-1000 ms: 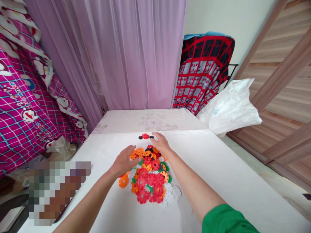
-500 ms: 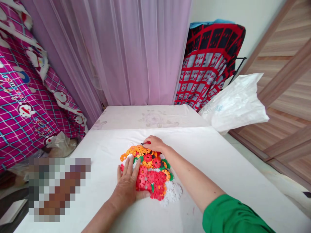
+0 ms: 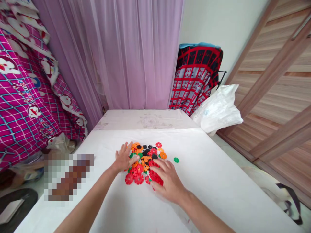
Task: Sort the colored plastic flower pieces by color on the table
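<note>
A heap of flower-shaped plastic discs (image 3: 145, 159) in red, orange, black, green and white lies on the white-covered table (image 3: 145, 207). My left hand (image 3: 123, 158) rests at the heap's left edge, fingers spread and thumb reaching over some discs. At the right side, my right hand (image 3: 166, 178) lies over red discs with its fingers apart. Some discs under both hands are hidden. One green disc (image 3: 176, 160) sits apart, to the right of the heap. A red disc (image 3: 158, 145) lies at the far edge.
A purple curtain (image 3: 136, 58) hangs behind the table. Right of it are a red-and-black patterned cloth (image 3: 191, 74), a white plastic bag (image 3: 217, 108) and a wooden wardrobe (image 3: 272, 97). Pink patterned fabric (image 3: 36, 97) hangs at left. A blurred-out patch (image 3: 70, 178) covers something on the table's left.
My right hand has come back from the heap's far edge to its near right side. My left hand has shifted slightly away from me. The discs are spread differently, with more black ones showing.
</note>
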`<action>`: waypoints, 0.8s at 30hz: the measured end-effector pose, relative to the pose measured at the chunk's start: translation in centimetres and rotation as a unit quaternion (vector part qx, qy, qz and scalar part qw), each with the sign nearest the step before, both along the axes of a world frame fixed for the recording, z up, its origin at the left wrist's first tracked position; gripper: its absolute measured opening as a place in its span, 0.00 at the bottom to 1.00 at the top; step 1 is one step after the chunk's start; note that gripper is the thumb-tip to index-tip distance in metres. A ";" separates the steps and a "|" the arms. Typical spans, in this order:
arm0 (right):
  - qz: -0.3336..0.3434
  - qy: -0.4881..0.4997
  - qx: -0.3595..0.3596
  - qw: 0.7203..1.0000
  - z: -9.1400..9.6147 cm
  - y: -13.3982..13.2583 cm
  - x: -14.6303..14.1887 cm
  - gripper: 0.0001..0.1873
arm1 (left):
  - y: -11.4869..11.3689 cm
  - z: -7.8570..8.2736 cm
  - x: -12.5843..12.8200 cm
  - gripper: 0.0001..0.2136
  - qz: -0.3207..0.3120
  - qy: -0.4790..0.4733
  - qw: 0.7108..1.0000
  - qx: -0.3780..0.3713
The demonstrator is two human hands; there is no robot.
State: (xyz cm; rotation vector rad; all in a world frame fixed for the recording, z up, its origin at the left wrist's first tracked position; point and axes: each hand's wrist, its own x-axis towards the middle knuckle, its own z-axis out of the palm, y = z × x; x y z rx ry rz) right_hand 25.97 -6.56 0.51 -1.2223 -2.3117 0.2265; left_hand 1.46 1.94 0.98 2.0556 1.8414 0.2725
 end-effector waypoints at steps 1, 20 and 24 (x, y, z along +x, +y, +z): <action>-0.023 -0.024 -0.003 0.999 -1.1 -1.1 0.2 0.29 | 0.9 0.3 0.2 0.38 0.015 0.004 1.000 -0.010; -0.097 0.184 0.035 0.978 -4.8 5.9 0.3 0.24 | -8.3 -1.4 -3.0 0.38 -0.144 0.005 0.985 0.095; -0.109 0.055 0.013 0.992 -4.3 1.9 1.2 0.26 | -10.3 -3.2 -3.5 0.42 -0.141 0.056 0.981 0.118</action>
